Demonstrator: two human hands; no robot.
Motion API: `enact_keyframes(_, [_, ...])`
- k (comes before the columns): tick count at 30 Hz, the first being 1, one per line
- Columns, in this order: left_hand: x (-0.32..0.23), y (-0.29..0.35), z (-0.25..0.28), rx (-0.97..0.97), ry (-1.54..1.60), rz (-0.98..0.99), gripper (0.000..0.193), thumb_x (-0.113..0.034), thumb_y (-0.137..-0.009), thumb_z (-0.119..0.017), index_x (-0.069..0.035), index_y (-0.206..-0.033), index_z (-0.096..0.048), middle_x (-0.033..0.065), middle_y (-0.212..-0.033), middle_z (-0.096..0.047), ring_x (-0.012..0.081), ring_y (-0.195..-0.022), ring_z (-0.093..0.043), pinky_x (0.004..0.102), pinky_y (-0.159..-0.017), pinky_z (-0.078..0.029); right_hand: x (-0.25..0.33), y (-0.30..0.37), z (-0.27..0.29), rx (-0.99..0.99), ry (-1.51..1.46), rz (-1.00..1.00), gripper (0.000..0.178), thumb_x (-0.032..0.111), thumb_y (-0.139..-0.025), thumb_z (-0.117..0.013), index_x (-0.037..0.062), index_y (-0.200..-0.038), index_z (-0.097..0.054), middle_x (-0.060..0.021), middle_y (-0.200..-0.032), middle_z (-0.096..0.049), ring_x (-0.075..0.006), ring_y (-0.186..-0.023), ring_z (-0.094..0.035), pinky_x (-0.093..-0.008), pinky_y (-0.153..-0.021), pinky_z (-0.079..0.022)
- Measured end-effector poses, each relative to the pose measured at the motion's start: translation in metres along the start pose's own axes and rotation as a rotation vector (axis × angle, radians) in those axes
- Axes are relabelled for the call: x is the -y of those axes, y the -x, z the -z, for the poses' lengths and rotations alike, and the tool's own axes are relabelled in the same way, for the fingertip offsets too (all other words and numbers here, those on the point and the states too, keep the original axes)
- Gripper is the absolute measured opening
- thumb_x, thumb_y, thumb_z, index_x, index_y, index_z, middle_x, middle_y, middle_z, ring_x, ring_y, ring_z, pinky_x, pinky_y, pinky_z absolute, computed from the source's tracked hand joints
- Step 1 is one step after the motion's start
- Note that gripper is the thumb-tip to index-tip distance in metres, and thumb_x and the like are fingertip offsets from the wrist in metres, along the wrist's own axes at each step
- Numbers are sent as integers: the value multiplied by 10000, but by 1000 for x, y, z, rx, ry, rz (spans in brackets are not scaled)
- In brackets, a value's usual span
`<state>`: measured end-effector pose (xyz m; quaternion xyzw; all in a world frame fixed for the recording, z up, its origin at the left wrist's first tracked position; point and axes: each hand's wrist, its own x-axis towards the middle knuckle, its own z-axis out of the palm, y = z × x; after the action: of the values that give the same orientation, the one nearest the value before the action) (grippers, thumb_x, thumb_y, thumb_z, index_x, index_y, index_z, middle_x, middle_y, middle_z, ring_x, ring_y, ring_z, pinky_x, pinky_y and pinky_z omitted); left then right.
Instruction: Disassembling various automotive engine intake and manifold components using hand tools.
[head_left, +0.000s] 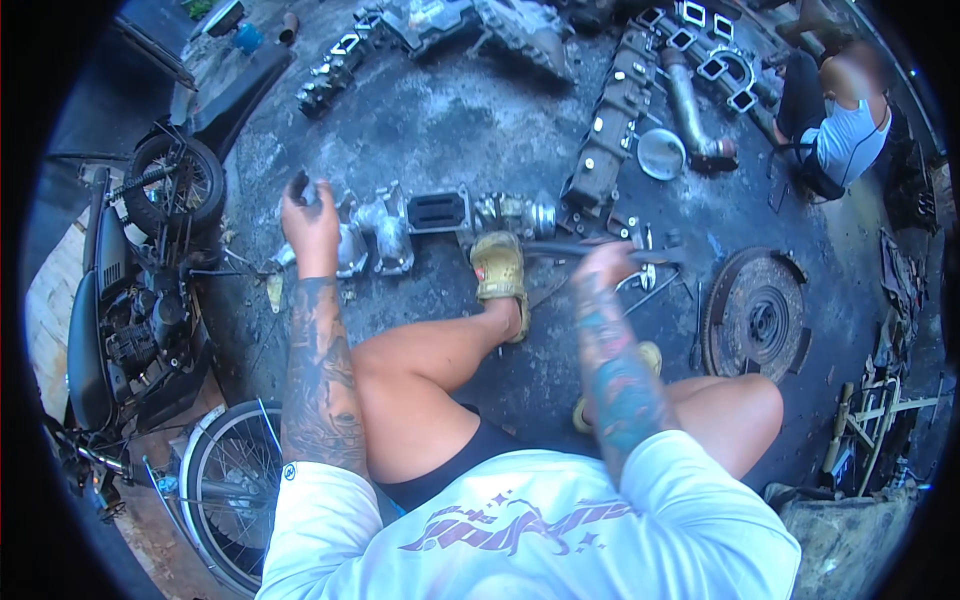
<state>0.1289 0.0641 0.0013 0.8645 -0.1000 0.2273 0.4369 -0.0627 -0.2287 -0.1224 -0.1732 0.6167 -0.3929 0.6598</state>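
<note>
My left hand point(311, 222) is raised over the left end of a row of metal engine parts. Its fingers are curled, with something small and dark at their tips that I cannot make out. Below it lie silver cast pipe pieces point(385, 232), then a dark rectangular housing point(438, 212) and a round-mouthed metal throttle body point(515, 217). My right hand point(604, 266) is blurred and looks closed. A long dark bar point(553, 248) runs up to it, and a smeared dark shape continues beyond; what it grips is unclear. My sandaled foot point(498, 268) rests between my hands, against the parts.
A long valve cover point(612, 125), a bent pipe point(690, 110) and a flywheel point(757, 313) lie ahead and right. Loose tools point(650, 280) are near my right hand. A motorcycle point(135, 320) and a spoked wheel point(235, 490) stand left. Another person point(850, 135) sits far right.
</note>
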Motion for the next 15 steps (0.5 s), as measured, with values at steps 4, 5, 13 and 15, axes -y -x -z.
enact_keyframes(4, [-23,4,-14,-18,88,-76,432,-192,-822,-622,89,-1129,-505,227,-1089,-582,309,-1021,-569,365,-908,-419,-71,91,13,991,644,-346,250,261,-908,-519,20,-846,-503,-67,-612,-511,-167,-444,-502,-319,-396,-431])
enact_keyframes(5, [-25,5,-13,-30,22,-105,430,-185,-822,-615,89,-1133,-500,229,-1095,-578,316,-1034,-564,366,-911,-419,-78,104,13,1010,857,-308,258,269,-909,-522,22,-838,-503,-54,-609,-508,-161,-429,-487,-313,-392,-422])
enact_keyframes(13, [-5,14,-6,91,-221,-33,450,-224,-796,-609,67,-1123,-504,250,-1058,-577,386,-1000,-555,411,-878,-436,6,34,7,640,475,-241,273,294,-921,-483,26,-902,-532,-53,-634,-501,-182,-568,-520,-348,-537,-443])
enact_keyframes(15, [-18,19,-11,79,-312,-146,466,-249,-787,-599,52,-1127,-498,247,-1019,-579,399,-955,-557,437,-842,-446,35,11,22,635,414,-272,170,204,-911,-453,44,-940,-504,-58,-651,-480,-195,-548,-492,-334,-519,-424])
